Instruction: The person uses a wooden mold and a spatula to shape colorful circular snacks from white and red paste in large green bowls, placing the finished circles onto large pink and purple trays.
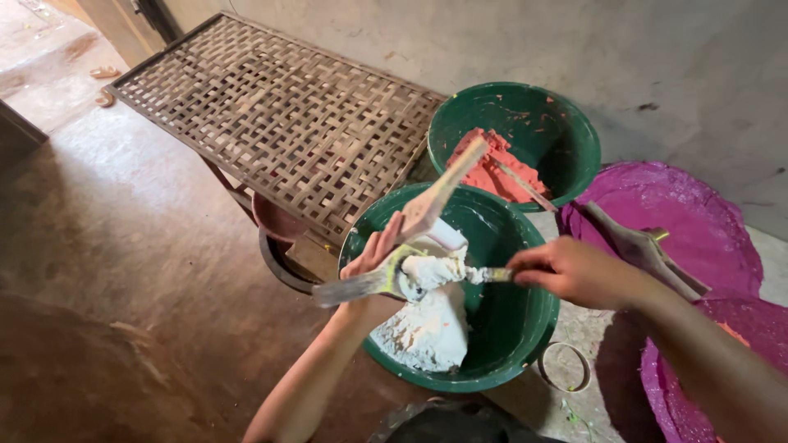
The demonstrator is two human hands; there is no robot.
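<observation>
My left hand grips two flat wooden paddles, one angled up and one pointing left, both smeared with white paste. My right hand holds a small metal scraper and presses its tip against a lump of white paste stuck on the paddles. Both hands hover over a green tub, which holds a heap of white paste against its near-left wall.
A second green tub behind holds orange-red paste and a stick. Purple-stained basins lie at the right. A woven bamboo rack stands at the left, with a dark bowl under it. A ring lies on the floor.
</observation>
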